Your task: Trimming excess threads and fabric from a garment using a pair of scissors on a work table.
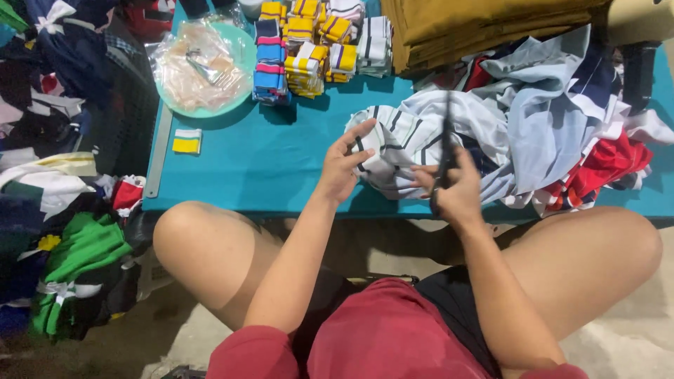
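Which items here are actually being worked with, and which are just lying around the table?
In use:
- white fabric piece with dark stripes, touched by the left hand
- dark scissors, held in the right hand

Lying about:
- stacks of striped knit bands
- round green tray with a clear plastic bag
- folded mustard cloth
- small yellow-and-white band

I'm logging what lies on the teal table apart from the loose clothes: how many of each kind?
Dark scissors in the right hand: 1
Round green tray with a plastic bag: 1
Lone yellow-and-white folded band: 1
Stack of mustard folded fabric: 1
Total: 4
The striped band bundles are too packed to count. The left hand touches a white striped garment.
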